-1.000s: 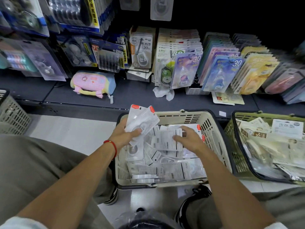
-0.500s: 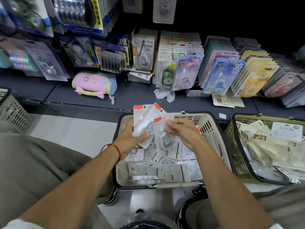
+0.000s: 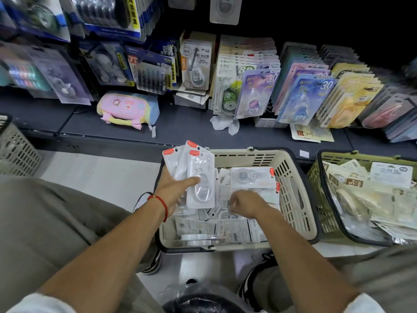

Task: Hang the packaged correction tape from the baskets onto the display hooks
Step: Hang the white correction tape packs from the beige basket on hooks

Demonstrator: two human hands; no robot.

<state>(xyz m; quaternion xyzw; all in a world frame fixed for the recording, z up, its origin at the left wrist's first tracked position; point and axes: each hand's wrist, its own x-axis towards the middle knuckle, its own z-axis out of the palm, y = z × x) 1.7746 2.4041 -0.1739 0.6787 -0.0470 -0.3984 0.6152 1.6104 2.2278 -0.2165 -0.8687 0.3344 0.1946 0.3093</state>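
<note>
A beige basket (image 3: 297,195) on the floor in front of me holds several clear correction tape packs with orange-red tabs. My left hand (image 3: 173,188), with a red cord at the wrist, grips a fanned stack of these packs (image 3: 198,175) upright over the basket's left rim. My right hand (image 3: 246,204) is down inside the basket with its fingers curled among the loose packs (image 3: 252,177); whether it holds one is hidden. Above the dark shelf, rows of packaged correction tape (image 3: 255,91) hang on display hooks.
A green basket (image 3: 320,177) full of other packs stands at the right, and a grey basket (image 3: 18,152) at the far left. A pastel pencil case (image 3: 128,109) and loose packs lie on the dark shelf (image 3: 185,129). My knees flank the beige basket.
My right hand has left the stack and dropped back into the basket. The left hand's stack has grown by a pack and stays raised.
</note>
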